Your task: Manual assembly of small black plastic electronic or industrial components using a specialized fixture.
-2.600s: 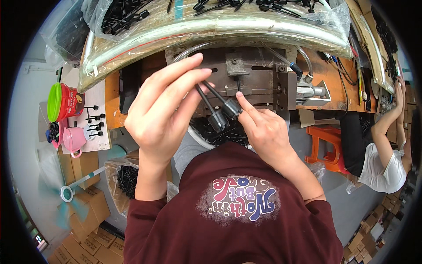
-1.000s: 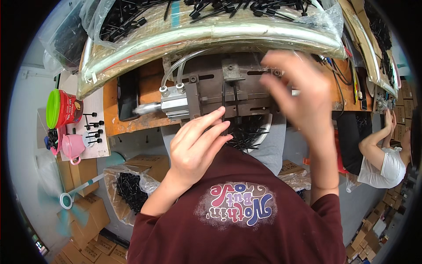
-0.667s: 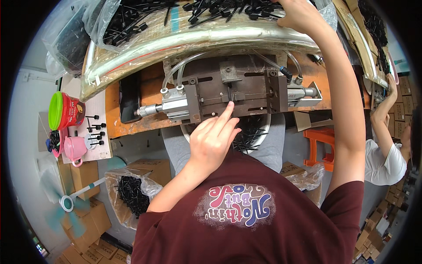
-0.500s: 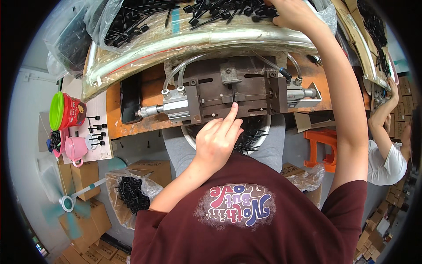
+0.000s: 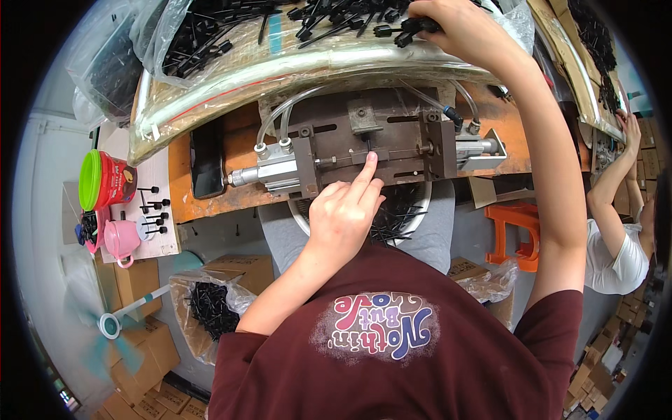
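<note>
Jig (image 5: pixel 399 119): 1, with 2 cylinders (image 5: pixel 278 171), 1 per side
Rod (image 5: pixel 369 145): 1, mid-jig, at left index tip
Left hand (image 5: pixel 346 215): index extended to rod, others loosely curled, 0 gripped
Right hand (image 5: pixel 458 28): fingers closed round black bunch (image 5: pixel 413 28), count unclear, by pile (image 5: pixel 329 21)

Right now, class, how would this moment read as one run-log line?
Left hand: at near end of thin black rod in dark metal fixture | Right hand: gripping black knob-ended parts at film-wrapped tray
</note>
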A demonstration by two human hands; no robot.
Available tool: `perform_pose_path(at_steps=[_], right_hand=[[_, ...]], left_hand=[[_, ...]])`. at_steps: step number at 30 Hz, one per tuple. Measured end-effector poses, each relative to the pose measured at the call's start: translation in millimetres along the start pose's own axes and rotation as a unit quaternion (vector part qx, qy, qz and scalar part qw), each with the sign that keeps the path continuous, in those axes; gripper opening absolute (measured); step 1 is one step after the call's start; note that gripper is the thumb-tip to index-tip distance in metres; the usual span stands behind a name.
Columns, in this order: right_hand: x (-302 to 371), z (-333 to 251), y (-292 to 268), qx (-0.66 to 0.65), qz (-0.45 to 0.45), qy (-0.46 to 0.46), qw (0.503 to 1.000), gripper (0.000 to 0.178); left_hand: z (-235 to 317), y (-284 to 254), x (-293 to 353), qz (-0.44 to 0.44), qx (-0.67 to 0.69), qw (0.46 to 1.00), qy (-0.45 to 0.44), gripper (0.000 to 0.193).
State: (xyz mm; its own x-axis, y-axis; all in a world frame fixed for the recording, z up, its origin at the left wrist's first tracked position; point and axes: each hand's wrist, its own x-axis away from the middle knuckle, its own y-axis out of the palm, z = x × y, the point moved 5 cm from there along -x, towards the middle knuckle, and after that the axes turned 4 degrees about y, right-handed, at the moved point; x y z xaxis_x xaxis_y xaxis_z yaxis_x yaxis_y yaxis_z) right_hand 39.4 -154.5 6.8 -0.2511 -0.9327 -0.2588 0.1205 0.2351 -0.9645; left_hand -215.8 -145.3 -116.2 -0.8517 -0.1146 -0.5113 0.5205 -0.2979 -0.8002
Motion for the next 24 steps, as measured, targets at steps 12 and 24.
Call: perform_pose_path(at_steps=[12,24], right_hand=[[86.0,-57.1,-12.0,-0.154,0.306,-0.032,0.939,0.039],[122.9,-109.8,10.1,-0.108,0.351,-0.134,0.921,0.036]], left_hand=[[3.3,-23.5,2.6,-0.032,0.207,0.977,-0.026,0.035],[0.8,-63.4,-27.7,0.101,0.357,0.926,-0.064,0.031]])
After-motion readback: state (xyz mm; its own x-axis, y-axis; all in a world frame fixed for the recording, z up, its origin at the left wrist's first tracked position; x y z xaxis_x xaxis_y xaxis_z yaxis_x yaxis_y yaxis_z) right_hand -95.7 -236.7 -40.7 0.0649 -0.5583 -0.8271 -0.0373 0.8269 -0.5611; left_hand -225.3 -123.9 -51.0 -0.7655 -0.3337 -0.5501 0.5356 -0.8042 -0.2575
